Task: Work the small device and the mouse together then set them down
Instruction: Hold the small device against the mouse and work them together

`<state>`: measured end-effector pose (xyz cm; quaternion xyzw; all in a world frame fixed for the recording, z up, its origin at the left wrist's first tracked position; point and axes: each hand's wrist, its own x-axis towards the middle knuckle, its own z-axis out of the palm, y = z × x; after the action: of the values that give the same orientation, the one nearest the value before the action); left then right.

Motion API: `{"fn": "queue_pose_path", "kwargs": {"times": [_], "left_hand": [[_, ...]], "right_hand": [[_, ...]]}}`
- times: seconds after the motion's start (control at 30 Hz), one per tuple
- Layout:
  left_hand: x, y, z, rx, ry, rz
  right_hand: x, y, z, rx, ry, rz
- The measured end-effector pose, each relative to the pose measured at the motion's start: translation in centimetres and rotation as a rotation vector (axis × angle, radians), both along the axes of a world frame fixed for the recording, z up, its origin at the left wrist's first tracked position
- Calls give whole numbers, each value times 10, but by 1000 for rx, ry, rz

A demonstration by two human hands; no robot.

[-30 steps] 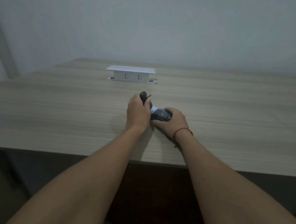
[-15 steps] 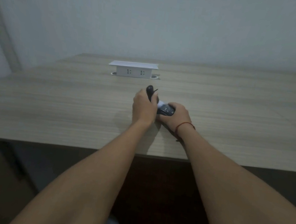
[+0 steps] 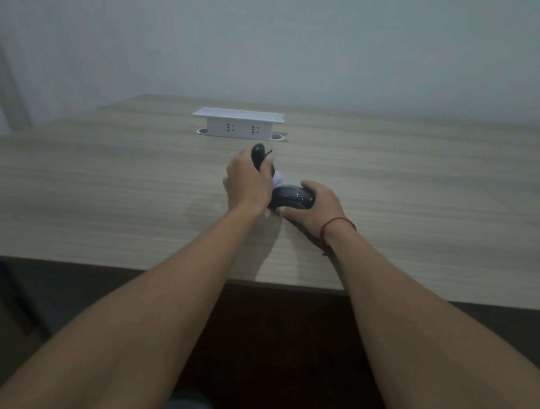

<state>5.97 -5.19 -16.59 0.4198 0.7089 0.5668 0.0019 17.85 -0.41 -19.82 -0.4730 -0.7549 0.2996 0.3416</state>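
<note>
Now the right hand [image 3: 316,207], gripping the mouse [image 3: 293,198], has slid away from the left hand [image 3: 247,180] clutching the device [image 3: 258,155], so setting down looks close.

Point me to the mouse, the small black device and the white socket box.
mouse [image 3: 293,197], head view, on its dark curved top shell.
small black device [image 3: 258,153], head view, on the rounded end above the left hand's fingers.
white socket box [image 3: 240,129], head view, on its front face between the outlets.

2 hands [image 3: 247,180] – 1 mouse [image 3: 293,198], 1 small device [image 3: 258,154], 1 socket box [image 3: 238,124], 1 table [image 3: 90,201].
</note>
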Motion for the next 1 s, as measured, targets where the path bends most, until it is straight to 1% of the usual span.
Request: {"fn": "queue_pose_path", "kwargs": {"times": [0.03, 0.1, 0.17, 0.2, 0.23, 0.3, 0.33, 0.4, 0.5, 0.63, 0.67, 0.73, 0.8, 0.9, 0.97, 1.0], "left_hand": [[4, 0, 0, 15, -10, -25], [6, 1, -7, -61, 9, -32], [-3, 1, -10, -150, 2, 51], [-8, 1, -10, -149, -21, 77], [-11, 2, -7, -103, -44, 67], [-7, 2, 0, 24, -64, -25], [-3, 2, 2, 36, -54, -71], [1, 2, -1, -20, -56, -84], [-7, 3, -5, -125, -110, 12], [-6, 5, 0, 14, -128, -63], [-3, 4, -1, 6, -110, -76], [-3, 3, -6, -45, -97, -37], [-8, 3, -8, -101, -141, 34], [-16, 5, -8, -37, -198, 36], [-14, 4, -11, -10, -169, 11], [-13, 4, -14, -26, -148, 17]], "right_hand": [[1, 0, 0, -8, 8, 14], [2, 1, 1, -27, 28, 49], [5, 2, 3, -57, 41, 79], [6, 3, 4, -70, 40, 86], [6, 4, 5, -81, 38, 88], [6, 5, 6, -91, 45, 91], [7, 6, 7, -94, 50, 98], [7, 7, 7, -102, 42, 110], [12, 10, 6, -118, 45, 106], [15, 12, 8, -136, 68, 140], [15, 11, 9, -142, 56, 148], [15, 11, 10, -155, 38, 158], [16, 12, 10, -159, 19, 147], [15, 12, 10, -191, 11, 112], [9, 8, 9, -217, 56, 63], [4, 5, 8, -198, 59, 4]]}}
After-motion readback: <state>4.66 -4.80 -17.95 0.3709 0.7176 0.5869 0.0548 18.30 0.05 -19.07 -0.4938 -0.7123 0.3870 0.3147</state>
